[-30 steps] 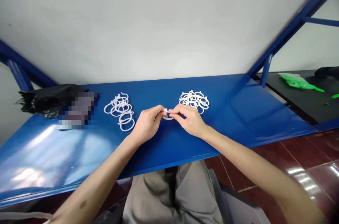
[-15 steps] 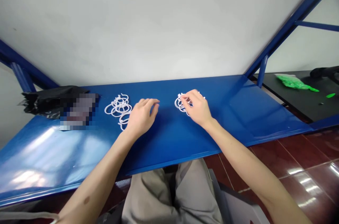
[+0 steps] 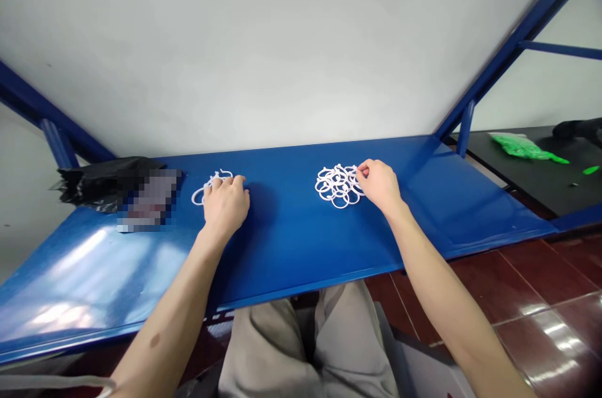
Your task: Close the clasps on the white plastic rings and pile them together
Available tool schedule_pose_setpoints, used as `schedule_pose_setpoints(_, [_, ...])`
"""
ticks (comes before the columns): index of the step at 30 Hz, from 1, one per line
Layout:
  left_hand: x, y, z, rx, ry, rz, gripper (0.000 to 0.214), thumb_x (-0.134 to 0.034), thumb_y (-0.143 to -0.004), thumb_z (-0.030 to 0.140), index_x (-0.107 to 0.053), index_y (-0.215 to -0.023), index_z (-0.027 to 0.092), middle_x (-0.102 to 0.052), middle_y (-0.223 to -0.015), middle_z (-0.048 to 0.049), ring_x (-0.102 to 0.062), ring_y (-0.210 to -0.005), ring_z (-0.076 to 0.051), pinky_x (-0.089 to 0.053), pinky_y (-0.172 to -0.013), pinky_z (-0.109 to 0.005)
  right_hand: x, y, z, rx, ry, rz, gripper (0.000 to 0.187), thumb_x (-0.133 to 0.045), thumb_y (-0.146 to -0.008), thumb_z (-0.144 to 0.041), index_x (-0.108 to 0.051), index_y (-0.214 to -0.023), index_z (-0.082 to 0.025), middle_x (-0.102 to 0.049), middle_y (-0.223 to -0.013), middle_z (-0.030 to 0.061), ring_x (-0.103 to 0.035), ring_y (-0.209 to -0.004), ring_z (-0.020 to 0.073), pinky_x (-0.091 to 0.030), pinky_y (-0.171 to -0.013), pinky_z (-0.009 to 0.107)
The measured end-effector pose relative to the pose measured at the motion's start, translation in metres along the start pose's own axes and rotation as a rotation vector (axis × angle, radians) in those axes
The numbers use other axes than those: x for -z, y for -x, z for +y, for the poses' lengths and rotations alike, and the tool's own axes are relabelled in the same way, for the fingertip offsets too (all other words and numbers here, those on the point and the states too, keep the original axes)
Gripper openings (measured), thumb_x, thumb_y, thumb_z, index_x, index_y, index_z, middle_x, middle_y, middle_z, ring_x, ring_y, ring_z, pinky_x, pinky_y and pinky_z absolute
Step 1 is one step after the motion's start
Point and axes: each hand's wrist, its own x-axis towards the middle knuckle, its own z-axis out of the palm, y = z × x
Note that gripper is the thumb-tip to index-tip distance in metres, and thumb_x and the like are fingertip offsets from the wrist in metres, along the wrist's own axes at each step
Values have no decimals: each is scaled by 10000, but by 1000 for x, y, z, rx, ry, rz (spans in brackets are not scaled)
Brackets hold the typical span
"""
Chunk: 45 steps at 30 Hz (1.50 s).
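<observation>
My left hand (image 3: 226, 205) rests palm down over the left pile of white rings (image 3: 198, 196), covering most of it. The fingers bend down toward the pile, and their tips are hidden. Toward the middle right of the table lies a second, wider pile of white rings (image 3: 339, 186), thin loops with small knobs, overlapping one another. At that pile's right edge is my right hand (image 3: 380, 185). Its thumb and forefinger are pinched together against the outer rings; what lies between them, if anything, is too small to make out.
Both piles lie on a blue table (image 3: 282, 241) against a pale wall (image 3: 291, 47). At left sit a crumpled black plastic bag (image 3: 94, 188) and a blurred-out flat object (image 3: 149, 200). A black table (image 3: 527, 178) on the right holds a bag of green pieces (image 3: 524, 146).
My left hand has moved left onto the left pile, covering it. My right hand has shifted right, from above the right pile to its right edge, uncovering most of the rings.
</observation>
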Motion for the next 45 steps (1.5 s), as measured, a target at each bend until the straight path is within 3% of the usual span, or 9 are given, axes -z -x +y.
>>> schedule_pose_setpoints(7, [-3,-2,-2,-62,136,-3,393,-409,-923,146,-669,-1214,182,-737,-1158,-144,-621,-1143,-376,-413,-953,-524,1,0,-3,37,21,-29,247,-538,-969,-300,-758,-942,-191,-740,-928,90,-663,-872,260,-459,-738,352])
schedule_pose_setpoints(16, [0,-1,11,-276,480,13,377,-425,-875,116,-668,-1147,209,-737,-1116,-79,-695,-922,-217,-459,-914,-402,3,3,-8,102,-61,176,227,-542,-957,-295,-726,-868,-196,-725,-887,99,-584,-906,285,-470,-793,398])
schedule_pose_setpoints(23, [-2,4,17,-227,271,31,184,-587,-896,246,-693,-1043,211,-721,-1099,-127,-609,-1087,-345,-427,-940,-493,-2,13,-28,337,-203,278,219,-538,-990,-288,-725,-904,-215,-711,-911,90,-558,-930,278,-496,-827,422])
schedule_pose_setpoints(27, [0,7,19,-231,212,43,113,-607,-921,274,-687,-858,224,-736,-987,-98,-594,-1024,-332,-400,-906,-483,-8,24,-45,507,-270,238,210,-543,-1017,-287,-718,-934,-205,-713,-922,89,-561,-915,260,-501,-825,416])
schedule_pose_setpoints(32, [11,15,35,-290,257,181,131,-633,-956,326,-666,-871,231,-747,-918,-62,-586,-962,-294,-362,-871,-455,-13,42,-67,649,-418,70,185,-543,-1025,-267,-701,-950,-206,-722,-950,75,-613,-935,234,-515,-872,405])
schedule_pose_setpoints(37, [15,26,57,-577,374,235,212,-600,-992,388,-657,-859,232,-723,-862,-46,-570,-866,-232,-375,-820,-399,-19,54,-77,516,-673,-189,170,-591,-1006,-345,-671,-1067,-208,-726,-966,43,-677,-822,168,-558,-768,315])
schedule_pose_setpoints(40, [12,31,64,-698,468,251,270,-568,-1010,397,-626,-809,227,-692,-838,-38,-568,-839,-207,-420,-823,-372,-22,55,-78,442,-793,-241,146,-591,-996,-342,-664,-1002,-216,-733,-889,12,-687,-752,146,-556,-701,274])
schedule_pose_setpoints(42, [11,34,66,-663,576,279,242,-569,-1009,398,-620,-849,225,-678,-872,-40,-592,-860,-194,-461,-836,-351,-22,56,-78,430,-825,-226,140,-593,-991,-336,-667,-977,-218,-733,-854,5,-688,-734,145,-553,-686,266])
schedule_pose_setpoints(45, [13,34,67,-411,730,313,191,-595,-990,404,-627,-979,216,-681,-997,-57,-626,-845,-170,-504,-763,-302,-19,57,-79,451,-804,-172,154,-583,-999,-340,-681,-985,-223,-732,-846,12,-687,-735,153,-552,-684,274])
